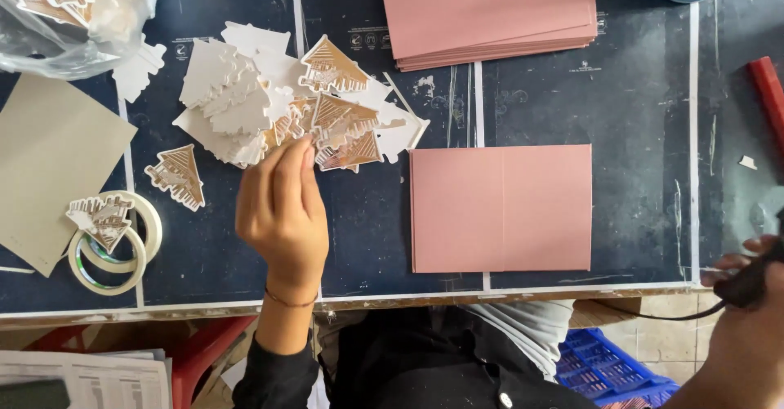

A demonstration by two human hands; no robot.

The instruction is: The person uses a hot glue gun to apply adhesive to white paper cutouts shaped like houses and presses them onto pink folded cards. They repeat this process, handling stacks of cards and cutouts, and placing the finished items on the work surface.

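Dark blue cutting mats (629,107) cover the worktop, divided by white seams and scuffed with old marks. Near the far edge, left of centre, lies a loose heap of die-cut cardboard pieces (278,102), triangular with stepped outlines, some showing a brown-and-white printed face and others blank white. The left hand (282,209) reaches up into the near side of this heap, fingers drawn narrow together with their tips among the printed cut-outs (whether one piece is actually pinched cannot be made out). One more printed cut-out (177,175) lies alone just left of that hand. A flat pink folded card (501,208) rests near the front edge, right of the hand, and a stack of pink cards (490,13) sits at the far edge. Rolls of clear tape (145,241) lie at the front left corner, beside a grey-green sheet (45,156). At the right edge, the right hand (751,311) is curled around a black corded tool (747,282).
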